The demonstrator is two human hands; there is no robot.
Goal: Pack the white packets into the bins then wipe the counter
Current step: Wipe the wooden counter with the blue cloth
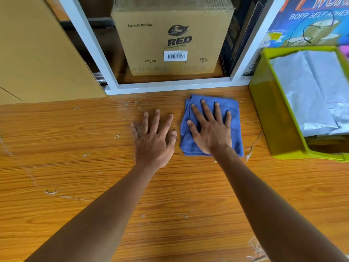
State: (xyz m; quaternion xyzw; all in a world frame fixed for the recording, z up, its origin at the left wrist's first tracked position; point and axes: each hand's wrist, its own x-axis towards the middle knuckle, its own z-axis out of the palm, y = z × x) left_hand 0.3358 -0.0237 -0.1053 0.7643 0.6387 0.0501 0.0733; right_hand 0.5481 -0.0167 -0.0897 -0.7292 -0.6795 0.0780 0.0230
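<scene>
1. Flat on the wood-grain counter (75, 167): left hand (154, 140), palm down, fingers straight and spread, holding nothing, just beside the cloth's left edge.
2. Pressed onto a folded blue cloth (231, 118): right hand (211, 131), palm down, fingers straight and fanned wide across the fabric, not curled round it.
3. Lying near the back of the counter, a little right of centre, close to the white frame (170, 86) of a glass-fronted opening; cloth folded to a rough square, layered edges showing at left and bottom.
4. Standing to the right of the cloth, apart from it: a yellow-green bin (264, 103), open at the top, its front wall cut low.
5. Stacked inside the bin: white packets (311, 87), flat and slightly crinkled, filling most of its width.
6. Scattered over the counter: pale scratches and small white flecks, plus a thin pale strand (254, 146) between cloth and bin.
7. Behind the glass: a brown cardboard box (170, 40) printed "Dabur RED" and "Ayurvedic Medicine", with a white barcode label.
8. At far left, resting on the counter against the frame: a plain tan carton (37, 53).
9. At upper right, behind the bin: a colourful printed box (311, 21), lettering partly cut off.
</scene>
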